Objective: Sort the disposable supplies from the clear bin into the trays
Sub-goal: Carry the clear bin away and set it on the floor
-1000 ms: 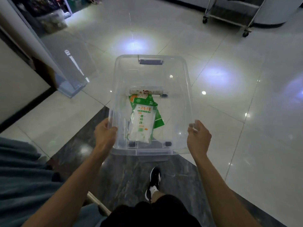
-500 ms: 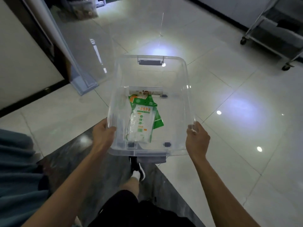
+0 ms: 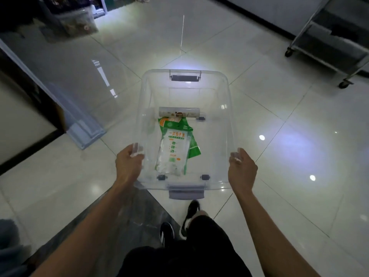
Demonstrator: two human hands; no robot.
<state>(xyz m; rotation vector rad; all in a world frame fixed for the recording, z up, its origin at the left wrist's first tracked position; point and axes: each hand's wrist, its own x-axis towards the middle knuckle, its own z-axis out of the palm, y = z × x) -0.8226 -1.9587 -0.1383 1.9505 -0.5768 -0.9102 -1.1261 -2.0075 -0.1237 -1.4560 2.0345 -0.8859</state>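
Note:
I carry a clear bin [image 3: 229, 108] in front of me above the tiled floor. My left hand [image 3: 127, 166] grips its left rim near the close corner, and my right hand [image 3: 242, 170] grips its right rim. Inside lie a white and green packet of disposable gloves [image 3: 173, 154], a green packet [image 3: 194, 147] partly under it, and a white roll [image 3: 178, 112] across the far end. No trays are in view.
A wheeled metal cart [image 3: 327, 43] stands at the far right. A pale blue post base [image 3: 85, 132] and a wall are on the left. A clear container [image 3: 73, 23] sits far left. Dark floor strip [image 3: 111, 218] lies below me.
I have walked forward with the bin in both hands. The post base slid left and nearer, the cart came closer on the right. My grip on the bin is unchanged.

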